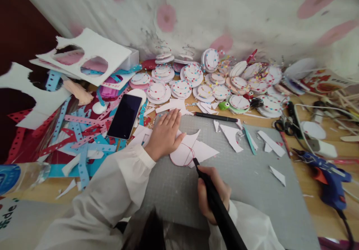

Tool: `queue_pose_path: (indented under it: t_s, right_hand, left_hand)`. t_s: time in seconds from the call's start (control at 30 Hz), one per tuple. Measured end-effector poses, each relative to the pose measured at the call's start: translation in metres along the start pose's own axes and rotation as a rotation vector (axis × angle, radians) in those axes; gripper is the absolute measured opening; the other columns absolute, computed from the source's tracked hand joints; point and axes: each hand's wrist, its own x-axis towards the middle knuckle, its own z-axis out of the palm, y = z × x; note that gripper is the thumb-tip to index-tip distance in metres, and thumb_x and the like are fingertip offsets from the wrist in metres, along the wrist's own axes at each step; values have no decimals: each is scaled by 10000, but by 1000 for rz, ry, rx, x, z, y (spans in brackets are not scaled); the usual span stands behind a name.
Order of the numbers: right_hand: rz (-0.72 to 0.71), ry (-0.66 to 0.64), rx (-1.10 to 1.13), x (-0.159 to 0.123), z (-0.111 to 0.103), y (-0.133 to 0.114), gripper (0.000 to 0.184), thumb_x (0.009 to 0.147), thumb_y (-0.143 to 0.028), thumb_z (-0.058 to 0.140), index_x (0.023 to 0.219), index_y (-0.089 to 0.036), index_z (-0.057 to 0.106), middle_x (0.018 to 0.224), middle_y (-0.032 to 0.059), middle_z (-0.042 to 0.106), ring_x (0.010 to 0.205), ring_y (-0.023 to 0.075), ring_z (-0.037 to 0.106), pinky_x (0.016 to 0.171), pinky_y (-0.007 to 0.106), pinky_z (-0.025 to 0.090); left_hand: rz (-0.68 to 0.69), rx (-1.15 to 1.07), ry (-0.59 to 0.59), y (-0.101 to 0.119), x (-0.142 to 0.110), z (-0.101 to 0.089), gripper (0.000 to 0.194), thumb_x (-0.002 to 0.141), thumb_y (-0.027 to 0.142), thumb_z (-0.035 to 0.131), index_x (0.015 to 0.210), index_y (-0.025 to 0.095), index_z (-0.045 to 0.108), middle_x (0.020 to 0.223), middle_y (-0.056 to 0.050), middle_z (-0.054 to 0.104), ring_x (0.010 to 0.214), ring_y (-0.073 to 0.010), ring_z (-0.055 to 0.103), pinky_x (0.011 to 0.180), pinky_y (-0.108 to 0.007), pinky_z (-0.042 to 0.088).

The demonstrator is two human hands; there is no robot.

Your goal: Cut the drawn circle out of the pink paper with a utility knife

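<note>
My left hand (pixel 165 135) lies flat with fingers stretched out, its thumb and palm edge on a white sheet piece (pixel 206 151) with pointed corners. Curved red lines mark the piece, one forming a rounded outline. In my right hand (pixel 214 194) is a thick black pen-shaped tool (pixel 215 201), fingers wrapped round it. The tool's tip is at the piece's lower edge, near the red line; whether it is a blade or a nib I cannot make out. Under the piece lies a grey cutting mat (pixel 238 182). A black marker (pixel 215 117) rests along the mat's far edge.
Several layered white discs with coloured dots (pixel 157 92) line the back. Left are a phone (pixel 125 116), dotted ribbons (pixel 82 160) and a cut-out white board (pixel 92 55). White scraps (pixel 231 136) lie on the mat. Right are scissors (pixel 287 125) and a blue glue gun (pixel 327 175).
</note>
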Motion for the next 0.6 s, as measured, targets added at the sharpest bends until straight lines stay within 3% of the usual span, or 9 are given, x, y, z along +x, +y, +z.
queue_pose_path:
  t_s: [0.27, 0.37, 0.47, 0.53, 0.6]
  right_hand:
    - [67, 17, 26, -3, -8, 13, 186, 839, -302, 533, 1020, -301, 574, 610, -28, 633, 430, 193, 588, 378, 272, 470]
    - [27, -2, -12, -7, -23, 17, 169, 858, -280, 523, 1010, -274, 595, 633, -19, 655, 473, 174, 613, 424, 244, 479]
    - [6, 76, -118, -11, -45, 25, 160, 861, -309, 512, 988, -278, 604, 673, 2, 670, 501, 188, 625, 450, 268, 487]
    - [-7, 134, -224, -8, -59, 36, 177, 854, -314, 525, 1016, -293, 591, 665, 10, 658, 469, 202, 608, 426, 294, 476]
    - [-85, 113, -323, 2, -72, 51, 250, 844, -286, 530, 1092, -290, 564, 638, 13, 630, 434, 210, 582, 405, 312, 459]
  left_hand:
    - [-5, 39, 24, 0, -4, -3, 660, 951, 446, 363, 1474, 50, 292, 1565, -199, 238, 1452, -284, 238, 1158, -439, 238]
    - [-25, 41, 25, 2, -4, -2, 661, 950, 463, 360, 1472, 61, 300, 1559, -206, 253, 1443, -307, 253, 1132, -454, 274]
    - [-41, 38, 31, 3, -3, -2, 656, 954, 457, 356, 1472, 59, 296, 1554, -212, 263, 1437, -314, 262, 1127, -460, 269]
    - [-43, 28, 43, 3, -2, -3, 648, 950, 451, 369, 1468, 67, 305, 1550, -214, 271, 1424, -316, 282, 1113, -464, 280]
    - [-42, 14, 65, 2, -2, -6, 637, 938, 452, 402, 1461, 96, 328, 1528, -210, 310, 1389, -323, 331, 1085, -472, 305]
